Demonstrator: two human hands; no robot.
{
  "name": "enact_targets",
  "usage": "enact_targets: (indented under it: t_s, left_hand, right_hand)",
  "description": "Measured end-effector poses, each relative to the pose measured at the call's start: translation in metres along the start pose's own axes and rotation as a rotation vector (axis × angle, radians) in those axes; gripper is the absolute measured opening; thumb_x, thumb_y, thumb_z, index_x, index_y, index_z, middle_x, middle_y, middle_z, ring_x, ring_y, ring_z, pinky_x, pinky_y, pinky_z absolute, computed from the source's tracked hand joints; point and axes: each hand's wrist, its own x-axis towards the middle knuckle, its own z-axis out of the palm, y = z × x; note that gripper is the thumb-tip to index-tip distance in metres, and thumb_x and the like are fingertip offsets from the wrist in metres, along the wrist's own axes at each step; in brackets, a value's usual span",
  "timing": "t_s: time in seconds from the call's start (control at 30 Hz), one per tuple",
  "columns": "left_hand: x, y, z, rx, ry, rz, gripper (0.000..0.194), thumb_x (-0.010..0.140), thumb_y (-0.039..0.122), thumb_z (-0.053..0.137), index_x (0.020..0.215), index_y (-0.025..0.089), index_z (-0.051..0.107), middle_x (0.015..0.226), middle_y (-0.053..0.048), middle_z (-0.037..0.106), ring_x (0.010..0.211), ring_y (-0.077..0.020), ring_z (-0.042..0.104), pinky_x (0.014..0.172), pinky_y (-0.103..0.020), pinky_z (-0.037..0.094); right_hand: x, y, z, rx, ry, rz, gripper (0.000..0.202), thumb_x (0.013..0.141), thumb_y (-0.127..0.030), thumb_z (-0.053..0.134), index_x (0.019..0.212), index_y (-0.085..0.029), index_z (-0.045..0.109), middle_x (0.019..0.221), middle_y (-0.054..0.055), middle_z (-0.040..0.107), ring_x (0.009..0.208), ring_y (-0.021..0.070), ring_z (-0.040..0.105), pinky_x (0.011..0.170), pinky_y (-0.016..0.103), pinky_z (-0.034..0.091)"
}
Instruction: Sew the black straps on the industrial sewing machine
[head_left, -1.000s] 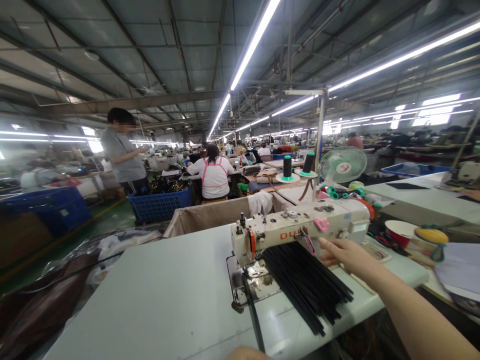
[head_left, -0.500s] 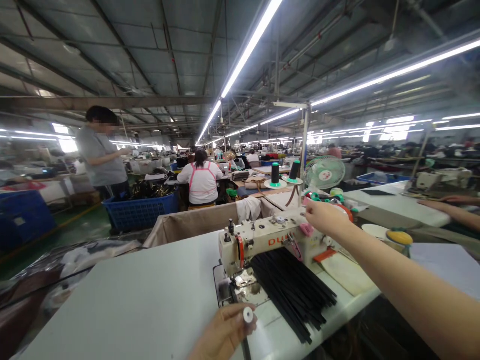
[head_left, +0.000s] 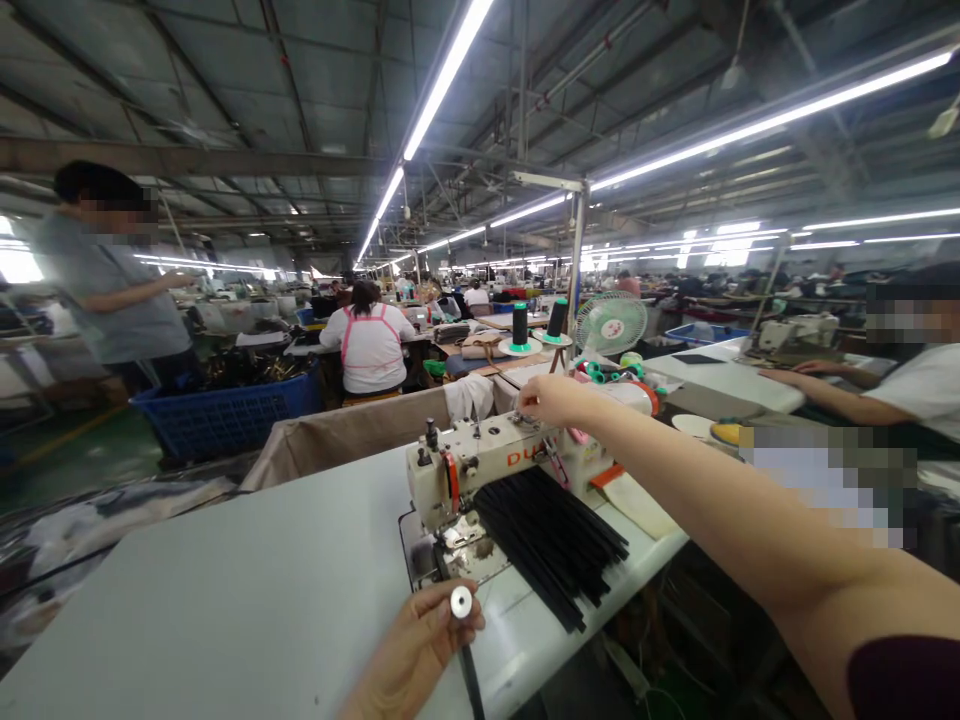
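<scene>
In my left hand, low in front of the sewing machine, a small pale bobbin is pinched between thumb and fingers, its round end and centre hole facing me. My right hand reaches over the top of the white sewing machine. Its fingers are bent together at the machine's upper surface; whatever they grip is too small to make out. A bundle of black fabric strips hangs over the machine bed toward me. One dark strip runs down beside my left hand.
Two black thread cones stand behind the machine, near a green fan. A cloth-lined bin borders the white table. One person stands by a blue crate at left; another sits ahead, and a co-worker's arm rests at right.
My right hand has moved left along the machine's top, from its right end toward the middle. The left hand still holds the bobbin. The view has turned right, showing more of the co-worker there.
</scene>
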Motion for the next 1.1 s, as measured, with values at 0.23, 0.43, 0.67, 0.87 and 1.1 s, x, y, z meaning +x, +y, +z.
enact_targets:
  t_s: [0.23,0.43,0.67,0.87,1.1]
  left_hand:
    - [0.003,0.001,0.003,-0.060,0.029,0.051,0.043,0.072,0.033,0.094,0.107,0.011,0.082,0.094,-0.015,0.079,0.087,-0.0224,0.075,0.085,-0.032,0.057]
    - [0.007,0.001,0.001,-0.069,0.045,0.075,0.039,0.076,0.033,0.091,0.109,0.013,0.081,0.101,-0.016,0.080,0.097,-0.0246,0.076,0.087,-0.031,0.058]
    - [0.007,0.000,-0.002,-0.078,0.060,0.090,0.041,0.073,0.033,0.093,0.107,0.013,0.082,0.099,-0.016,0.080,0.097,-0.0267,0.076,0.088,-0.033,0.058]
    - [0.007,0.001,-0.001,-0.079,0.040,0.089,0.044,0.072,0.032,0.094,0.109,0.011,0.081,0.099,-0.016,0.080,0.099,-0.0281,0.076,0.090,-0.034,0.058]
    - [0.007,0.000,-0.001,-0.094,0.085,0.100,0.042,0.072,0.030,0.094,0.108,0.013,0.081,0.101,-0.014,0.080,0.098,-0.0262,0.076,0.090,-0.034,0.059]
  right_hand:
    - [0.009,-0.002,-0.013,-0.087,-0.073,0.091,0.027,0.097,-0.037,0.068,0.118,-0.019,0.069,0.123,0.008,0.071,0.107,0.0242,0.069,0.093,0.047,0.059]
    - [0.012,-0.007,-0.011,-0.075,-0.090,0.111,0.031,0.098,-0.037,0.067,0.123,-0.018,0.067,0.127,0.010,0.069,0.109,0.0245,0.069,0.094,0.047,0.059]
    - [0.018,-0.008,-0.008,-0.053,-0.113,0.114,0.033,0.098,-0.037,0.067,0.124,-0.018,0.066,0.129,0.009,0.068,0.110,0.0253,0.069,0.093,0.046,0.059]
    - [0.020,-0.005,-0.009,-0.039,-0.160,0.083,0.031,0.097,-0.037,0.068,0.122,-0.019,0.067,0.126,0.008,0.069,0.106,0.0244,0.070,0.090,0.045,0.061]
    - [0.016,-0.007,-0.010,-0.046,-0.150,0.104,0.032,0.097,-0.037,0.068,0.124,-0.019,0.066,0.128,0.009,0.068,0.108,0.0245,0.069,0.091,0.045,0.060]
